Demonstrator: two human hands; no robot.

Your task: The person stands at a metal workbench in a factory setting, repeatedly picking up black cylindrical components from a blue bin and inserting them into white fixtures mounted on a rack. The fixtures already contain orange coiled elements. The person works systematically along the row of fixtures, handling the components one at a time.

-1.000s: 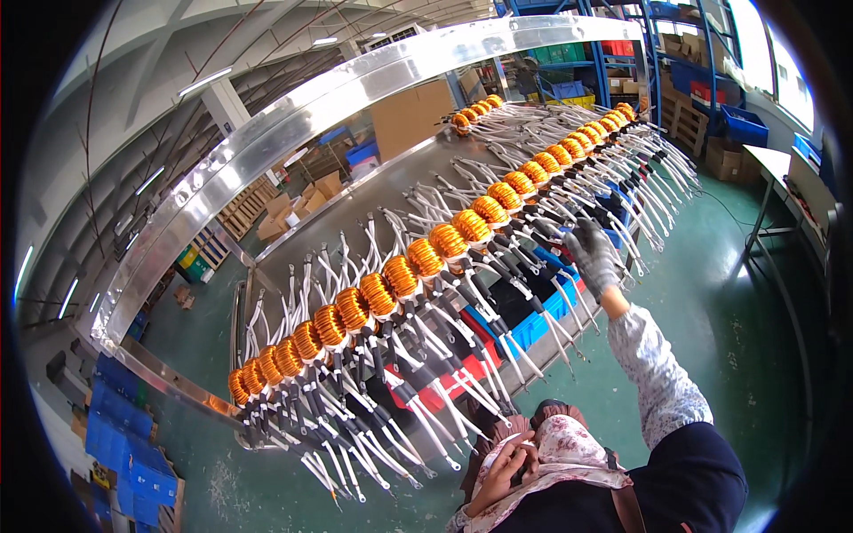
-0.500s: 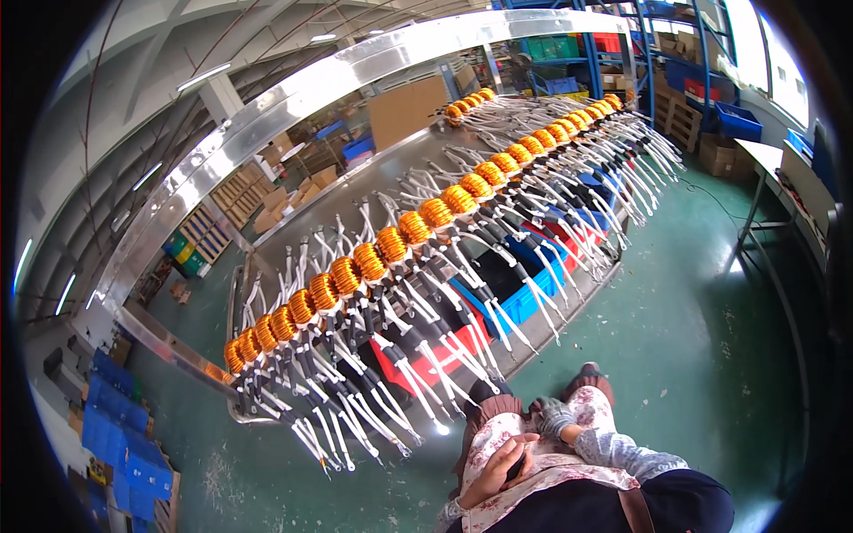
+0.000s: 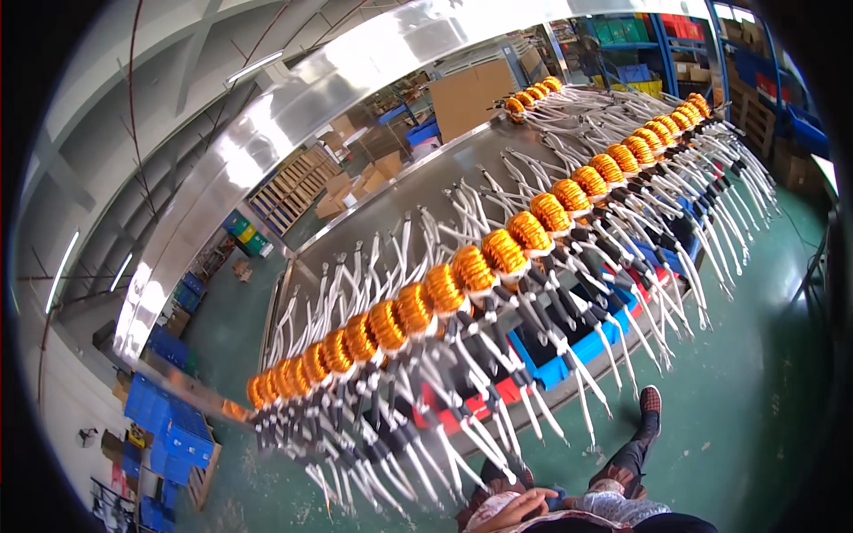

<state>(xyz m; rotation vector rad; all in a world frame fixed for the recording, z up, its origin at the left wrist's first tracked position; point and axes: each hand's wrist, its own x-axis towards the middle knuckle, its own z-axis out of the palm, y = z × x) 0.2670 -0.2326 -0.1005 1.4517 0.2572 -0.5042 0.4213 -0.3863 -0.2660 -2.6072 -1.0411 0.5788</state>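
My bare left hand [image 3: 517, 509] is low in the picture, in front of my apron, with its fingers curled together. Whatever lies inside them is hidden. Beside its fingertips a bit of my gloved right hand [image 3: 556, 497] shows grey-blue; its fingers are mostly out of sight. Ahead of both hands, a long row of orange copper-wound toroid coils [image 3: 474, 268] runs across a metal rack. White leads [image 3: 462, 444] with black sleeves and metal lugs hang from the coils over the near edge, apart from my hands.
Under the leads stand a blue bin [image 3: 569, 351] and a red bin [image 3: 480, 404]. A shiny metal frame bar [image 3: 293, 98] arches over the rack. Blue stacked boxes [image 3: 169, 426] are at the left, a wooden pallet [image 3: 296, 184] behind, and blue shelving [image 3: 671, 53] at the far right.
My view has shifted, so the rack looks closer and further right. A foot is now stretched out toward the rack. My hands appear lower; the dark thing earlier in my left hand no longer shows.
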